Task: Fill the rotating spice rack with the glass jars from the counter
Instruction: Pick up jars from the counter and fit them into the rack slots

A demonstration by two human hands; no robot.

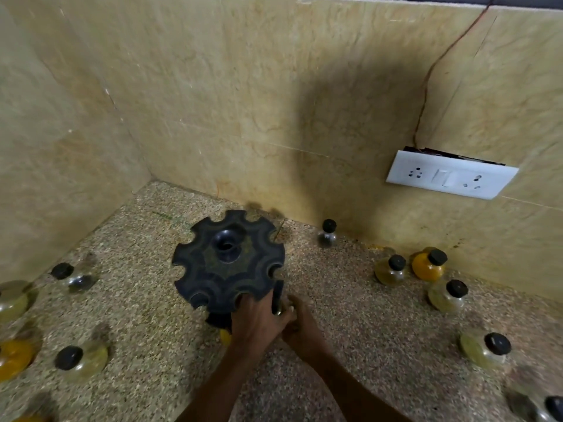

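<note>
The black rotating spice rack (227, 257) stands on the speckled counter, its notched top disc facing me. My left hand (257, 318) grips the front right edge of the rack. Beside it, my right hand (300, 322) is closed around a glass jar (278, 304) with a black cap, pressed against a notch at the rack's front right. Part of a yellow jar (225, 336) shows under the rack, beneath my left wrist. Several glass jars with black caps stand loose on the counter on both sides.
On the right stand an orange jar (428, 264), pale jars (391, 269) (447, 295) (486, 350) and a small one (327, 234) by the wall. On the left are jars (74, 275) (80, 359) (13, 359). A white socket plate (451, 176) is on the tiled back wall.
</note>
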